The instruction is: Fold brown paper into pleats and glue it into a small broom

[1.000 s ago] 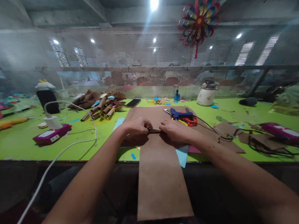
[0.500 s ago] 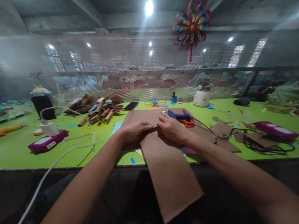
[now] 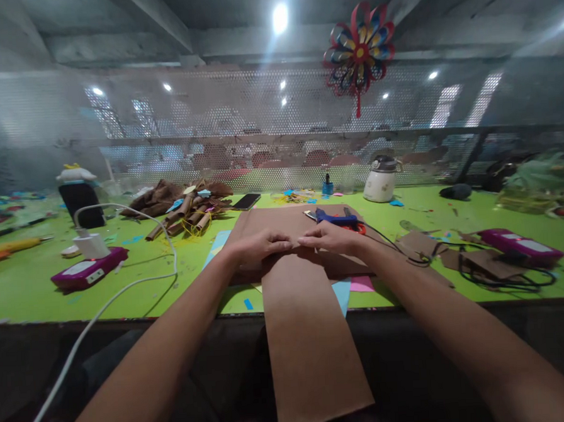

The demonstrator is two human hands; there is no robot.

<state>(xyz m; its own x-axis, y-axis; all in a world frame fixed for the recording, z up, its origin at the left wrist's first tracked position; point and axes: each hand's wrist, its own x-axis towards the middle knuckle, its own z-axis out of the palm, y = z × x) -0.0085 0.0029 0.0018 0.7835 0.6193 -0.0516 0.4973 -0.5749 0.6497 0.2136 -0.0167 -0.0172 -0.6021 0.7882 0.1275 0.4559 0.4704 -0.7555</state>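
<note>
A long strip of brown cardboard hangs over the table's front edge toward me. Its far end is pinched between the fingers and thumb of my left hand and, close by on the right, those of my right hand. Beneath both hands lies a larger brown cardboard sheet. A blue glue gun rests on that sheet just beyond my right hand, with something red-orange beside it. Light blue paper and pink paper stick out from under the sheet.
Rolled brown pieces and a phone lie at the back. Purple power strips sit left and right, with a white cable across the left. A white kettle stands at the back right, near cardboard scraps and black cable.
The strip's hanging end has swung left and now points more straight toward me. My right hand has moved slightly right and down, uncovering more of the glue gun and the pink paper.
</note>
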